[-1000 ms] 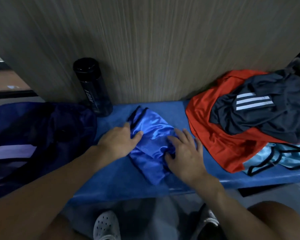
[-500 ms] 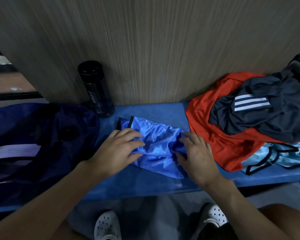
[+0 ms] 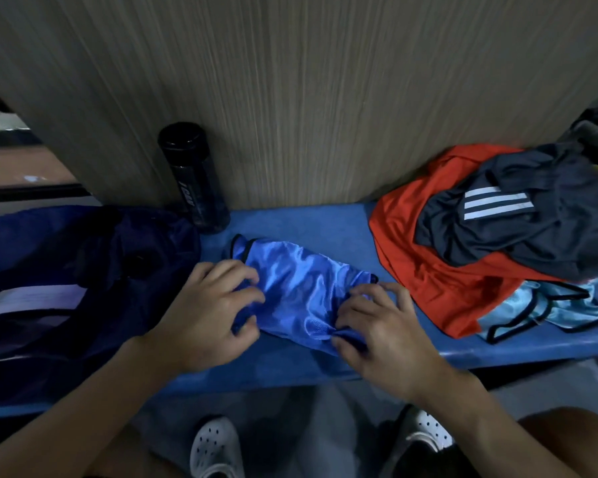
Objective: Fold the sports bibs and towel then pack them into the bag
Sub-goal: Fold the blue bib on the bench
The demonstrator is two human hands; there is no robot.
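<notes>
Left hand: your left hand (image 3: 204, 315) has its fingers curled over the left end of the blue bib (image 3: 301, 288) with the thumb at the near edge, so it is gripping cloth.
Right hand: your right hand (image 3: 384, 326) pinches the bib's right end, fingertips bunched into the fabric.
Blue bib: it lies mid-bench (image 3: 290, 219) between your hands as a short, wrinkled band, black trim showing at its far left corner.
Bag: the navy bag (image 3: 83, 270) slumps at the left end of the bench, just beside your left hand (its inside is too dark to read).
Done so far: by the look of it, this one bib is folded down most of the way but not yet packed.
Left to do: the pile on the right is unfolded, with a light-blue bib (image 3: 546, 308) poking out under a red garment (image 3: 428, 277) and a dark striped garment (image 3: 532, 229) on top.
Towel: you can't pick one out with certainty here.
Bottle: a black bottle (image 3: 194, 177) stands upright against the wall behind the bag.
</notes>
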